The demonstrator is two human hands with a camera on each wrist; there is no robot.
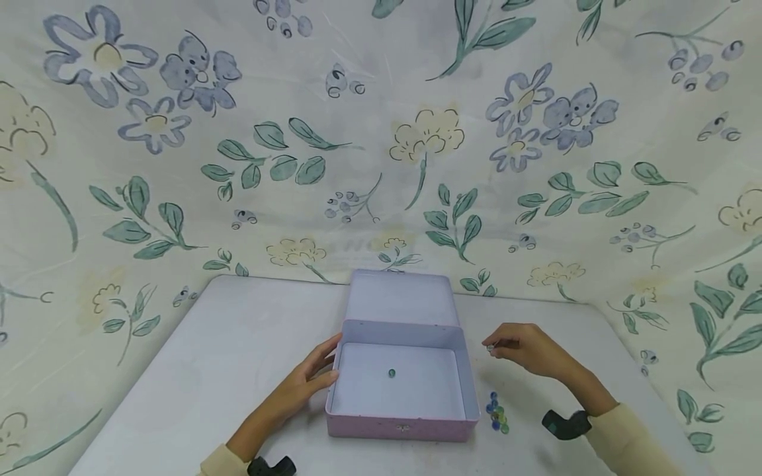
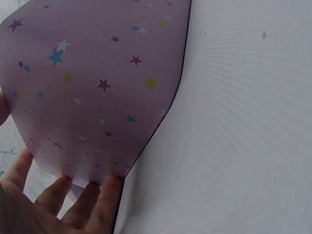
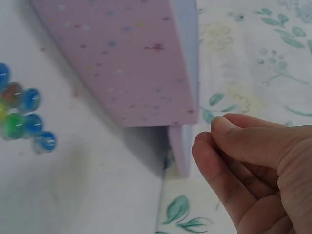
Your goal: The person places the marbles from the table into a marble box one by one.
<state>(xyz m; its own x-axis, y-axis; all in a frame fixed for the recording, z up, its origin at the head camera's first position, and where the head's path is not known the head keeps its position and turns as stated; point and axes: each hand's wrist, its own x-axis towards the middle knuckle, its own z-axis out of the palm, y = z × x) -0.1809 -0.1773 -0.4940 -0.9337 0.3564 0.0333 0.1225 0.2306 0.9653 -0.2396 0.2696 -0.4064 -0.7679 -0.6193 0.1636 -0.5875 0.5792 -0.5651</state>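
A lilac metal box (image 1: 401, 428) with its lid (image 1: 401, 297) raised stands on the white table, and one green marble (image 1: 391, 373) lies on its floor. My left hand (image 1: 297, 383) rests against the box's left side, thumb near the rim and fingertips touching the wall; the left wrist view shows this star-printed side (image 2: 102, 83) close up. To the right of the box, my right hand (image 1: 530, 347) is raised, pinching a small glassy marble (image 1: 490, 348) between thumb and fingertips. In the right wrist view the pinching fingers (image 3: 219, 175) hide that marble.
A cluster of blue, green and yellowish marbles (image 1: 495, 413) lies on the table beside the box's front right corner. Behind the table (image 1: 250, 330) hangs a floral cloth (image 1: 369, 145). Dark bands sit round both wrists.
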